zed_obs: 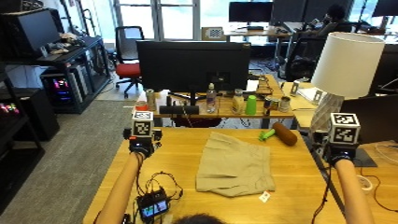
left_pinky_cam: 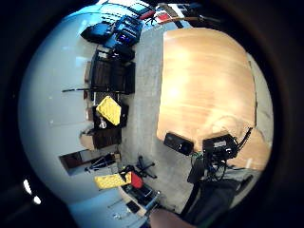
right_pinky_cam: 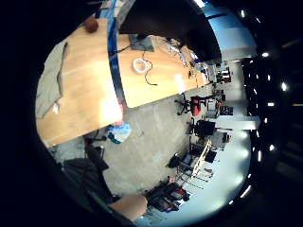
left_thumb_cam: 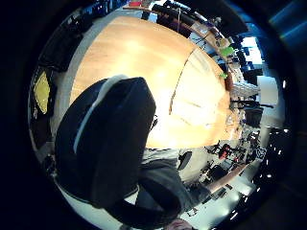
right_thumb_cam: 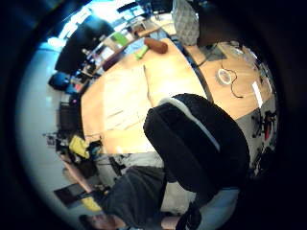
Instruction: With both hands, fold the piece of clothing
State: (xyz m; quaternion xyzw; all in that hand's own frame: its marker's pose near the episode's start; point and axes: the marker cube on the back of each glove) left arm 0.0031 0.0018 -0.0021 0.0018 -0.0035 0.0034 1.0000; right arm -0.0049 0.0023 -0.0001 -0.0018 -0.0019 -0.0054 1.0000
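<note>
Wooden table (zed_obs: 168,154), beige folded shorts (zed_obs: 236,165) lying centre; left hand (zed_obs: 142,143) and right hand (zed_obs: 339,151) raised either side, touching nothing, finger positions impossible to tell.

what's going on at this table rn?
A person sits at the wooden table with both gloved hands raised, the left hand and right hand out to either side. A pair of beige shorts lies flat on the table between them; neither hand touches it, so folding has not begun.
</note>
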